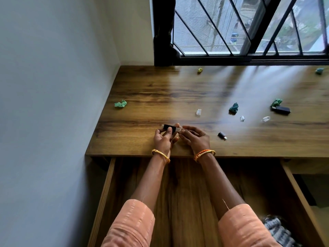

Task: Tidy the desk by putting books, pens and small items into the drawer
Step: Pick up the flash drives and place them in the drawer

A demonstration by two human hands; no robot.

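Observation:
My left hand (164, 138) grips a small black USB stick (168, 126) just above the front of the wooden desk (160, 97). My right hand (195, 137) pinches a small clear cap (182, 129) against the stick's metal end. Below my forearms the drawer (187, 193) stands pulled out, its wooden floor bare where visible. Loose on the desk lie a small black adapter (222, 135), a larger black stick (281, 109), and three clear caps: one (198, 112) beyond my hands, two (242, 118) (266, 118) to the right.
Crumpled green paper balls lie at the left edge (120, 103), mid-right (233, 107), far right (276, 102) and back right (319, 70); a yellowish scrap (200, 70) sits near the barred window (249, 27). A white wall (53, 104) bounds the left side.

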